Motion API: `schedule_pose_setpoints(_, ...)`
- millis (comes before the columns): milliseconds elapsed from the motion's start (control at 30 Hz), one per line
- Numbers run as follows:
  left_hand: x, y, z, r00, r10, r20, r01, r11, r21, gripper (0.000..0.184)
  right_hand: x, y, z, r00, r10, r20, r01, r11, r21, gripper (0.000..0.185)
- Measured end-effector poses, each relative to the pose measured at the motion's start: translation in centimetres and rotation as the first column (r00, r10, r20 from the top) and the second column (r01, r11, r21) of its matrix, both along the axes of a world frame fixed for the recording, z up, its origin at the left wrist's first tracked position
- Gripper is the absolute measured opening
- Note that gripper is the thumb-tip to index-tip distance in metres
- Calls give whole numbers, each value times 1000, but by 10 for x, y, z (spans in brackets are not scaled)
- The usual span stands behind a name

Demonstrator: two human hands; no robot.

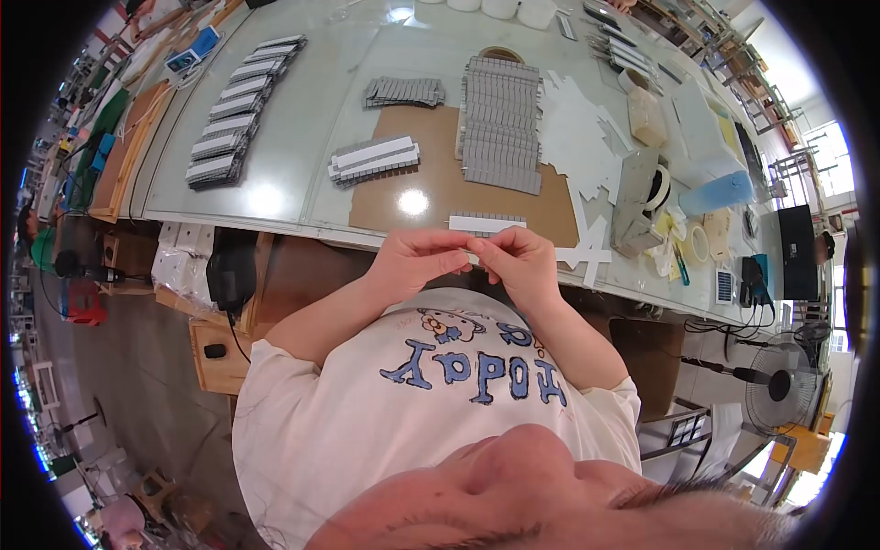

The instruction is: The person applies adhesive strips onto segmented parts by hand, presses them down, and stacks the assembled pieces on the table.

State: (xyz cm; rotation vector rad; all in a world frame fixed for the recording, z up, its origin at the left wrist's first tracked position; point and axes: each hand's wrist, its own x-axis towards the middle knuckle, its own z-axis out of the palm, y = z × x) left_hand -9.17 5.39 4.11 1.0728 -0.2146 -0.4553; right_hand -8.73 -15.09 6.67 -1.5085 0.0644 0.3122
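My left hand point(417, 263) and my right hand point(522, 266) meet in front of my chest, at the table's near edge. Thumbs and fingers of both are pinched together. A small pale bit shows between the fingertips, too little to name. Just beyond my hands lies a white strip with a grey toothed edge point(488, 224). It rests on a brown cardboard sheet point(390, 197). Further in, grey toothed strips point(501, 124) lie side by side in a long block. To its left are a small stack of white-faced strips point(374, 160) and a grey bundle point(404, 92).
A long row of stacked strips point(246, 110) lies at the left on the glass-topped table point(321, 55). White paper scraps point(579, 137) spread right of the block. Further right stand a tape dispenser point(637, 206), a blue bottle point(717, 192) and a white box point(706, 128).
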Motion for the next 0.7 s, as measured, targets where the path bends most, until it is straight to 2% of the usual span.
schedule_pose_setpoints(33,-3,-1,1,1000,31,3,-31,999,35,26,-2,1,0,1000,1,3,-1,1000,1,25)
schedule_pose_setpoints(100,-8,-3,4,997,72,-2,-72,994,79,25,-7,4,2,992,-2,127,28,980,-199,25)
schedule_pose_setpoints(133,-10,-4,6,994,113,-7,-111,987,120,24,-9,5,-1,991,-4,133,30,980,-198,25)
schedule_pose_setpoints(167,-12,-4,6,994,109,3,-109,987,118,24,-11,5,-8,961,27,275,55,957,-286,23)
schedule_pose_setpoints(200,-15,-4,6,989,142,46,-149,969,197,22,-14,5,-11,911,69,406,94,925,-369,21)
schedule_pose_setpoints(233,-17,-4,4,981,170,92,-189,944,271,20,-16,4,-13,908,64,415,105,923,-371,21)
schedule_pose_setpoints(267,-18,-4,2,982,161,102,-183,947,264,20,-18,3,-13,853,140,503,141,866,-480,19)
schedule_pose_setpoints(300,-20,-2,-1,978,155,139,-195,917,349,18,-20,1,-13,789,227,571,189,795,-577,17)
schedule_pose_setpoints(400,-26,3,-6,966,78,247,-202,825,528,19,-28,1,-10,763,288,578,182,763,-620,16)
schedule_pose_setpoints(500,-35,7,-6,929,-3,371,-235,769,595,25,-32,-1,-13,811,371,454,63,715,-696,21)
schedule_pose_setpoints(600,-37,13,-14,840,-129,527,-288,716,635,23,-35,-7,-27,864,399,307,-81,712,-698,22)
schedule_pose_setpoints(700,-42,18,-25,921,-154,357,-98,797,596,27,-38,-7,-42,899,385,210,-192,776,-600,19)
